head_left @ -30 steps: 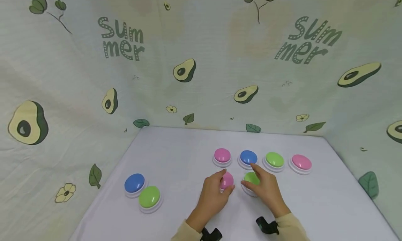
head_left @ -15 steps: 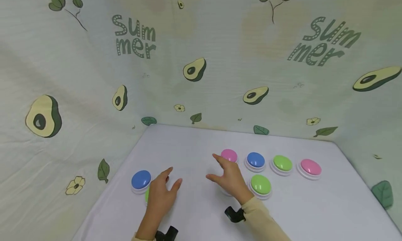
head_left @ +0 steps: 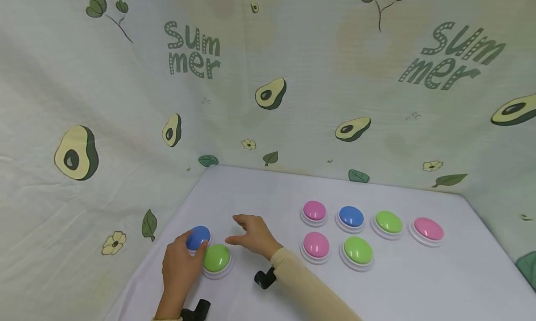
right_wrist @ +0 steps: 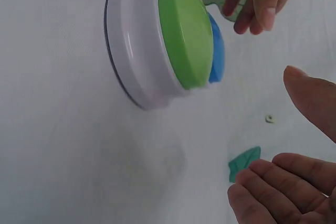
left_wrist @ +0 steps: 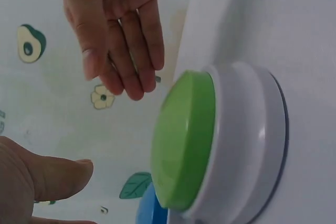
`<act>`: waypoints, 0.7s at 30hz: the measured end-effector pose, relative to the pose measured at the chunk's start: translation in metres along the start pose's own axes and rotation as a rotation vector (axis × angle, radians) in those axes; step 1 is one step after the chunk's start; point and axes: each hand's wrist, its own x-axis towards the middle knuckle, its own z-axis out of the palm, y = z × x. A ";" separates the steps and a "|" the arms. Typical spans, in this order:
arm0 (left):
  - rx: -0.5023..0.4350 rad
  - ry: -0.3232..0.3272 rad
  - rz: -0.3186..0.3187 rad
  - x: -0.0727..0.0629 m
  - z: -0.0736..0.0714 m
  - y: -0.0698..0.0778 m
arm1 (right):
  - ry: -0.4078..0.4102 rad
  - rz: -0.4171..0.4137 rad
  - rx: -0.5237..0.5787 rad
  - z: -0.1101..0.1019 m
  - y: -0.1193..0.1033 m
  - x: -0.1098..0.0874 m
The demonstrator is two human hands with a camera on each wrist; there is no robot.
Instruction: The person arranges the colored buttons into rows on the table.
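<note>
A screened-off tabletop space, like a booth: pale cloth printed with avocados, leaves and "summer" lettering walls in the white table at far, left and right. What room lies beyond is hidden.

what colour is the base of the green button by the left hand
The base is white, clearest in the left wrist view.

On bench: 2 push btns at L, 4-btn row R rear, 2-btn row before it; cloth behind.
</note>
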 end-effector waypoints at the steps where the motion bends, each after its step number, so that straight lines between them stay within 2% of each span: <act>1: 0.015 0.003 -0.007 0.001 0.000 -0.004 | -0.013 -0.002 0.006 0.006 -0.002 0.004; 6: 0.051 -0.025 -0.009 0.003 0.002 -0.020 | -0.063 -0.025 -0.026 0.031 -0.009 0.021; 12: 0.070 -0.059 -0.001 0.007 0.006 -0.027 | -0.103 -0.033 -0.074 0.052 -0.011 0.033; 21: 0.071 -0.083 -0.040 0.014 0.006 -0.037 | -0.098 -0.037 -0.135 0.065 -0.014 0.044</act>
